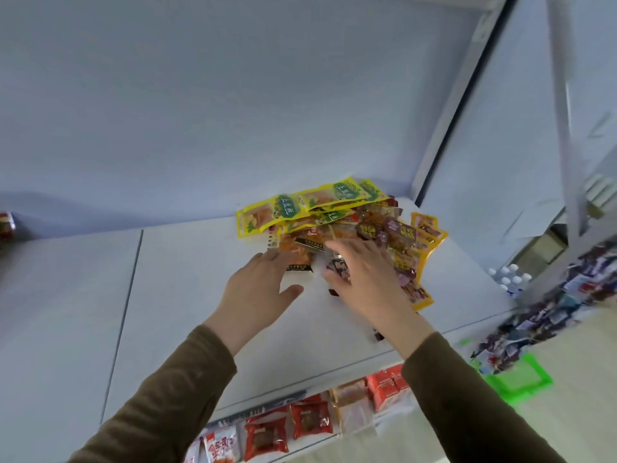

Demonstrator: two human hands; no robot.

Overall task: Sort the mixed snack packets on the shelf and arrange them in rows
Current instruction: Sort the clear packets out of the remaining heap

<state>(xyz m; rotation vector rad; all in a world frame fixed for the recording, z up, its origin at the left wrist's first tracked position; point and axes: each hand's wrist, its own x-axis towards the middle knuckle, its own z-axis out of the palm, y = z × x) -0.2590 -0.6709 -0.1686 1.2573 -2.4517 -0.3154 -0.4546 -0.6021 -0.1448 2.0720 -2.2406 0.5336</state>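
Observation:
A mixed heap of snack packets lies at the back right of the white shelf [187,295]. Yellow-green packets [280,212] are on top at the rear, orange packets [297,245] in the middle, dark brown ones [387,230] to the right, and yellow-orange ones [427,228] at the right edge. My left hand [263,285] reaches to the heap's near left edge, fingers straight, touching an orange packet. My right hand [364,275] lies over the heap's front, fingers spread on small dark packets [339,267]. Both hands hold nothing that I can see.
A lower shelf [300,426] holds rows of red and beige packets. A red item [6,225] stands at the far left. Right of the shelf are bottle caps [509,279], a pile of packets on the floor [567,312] and a green tray [516,379].

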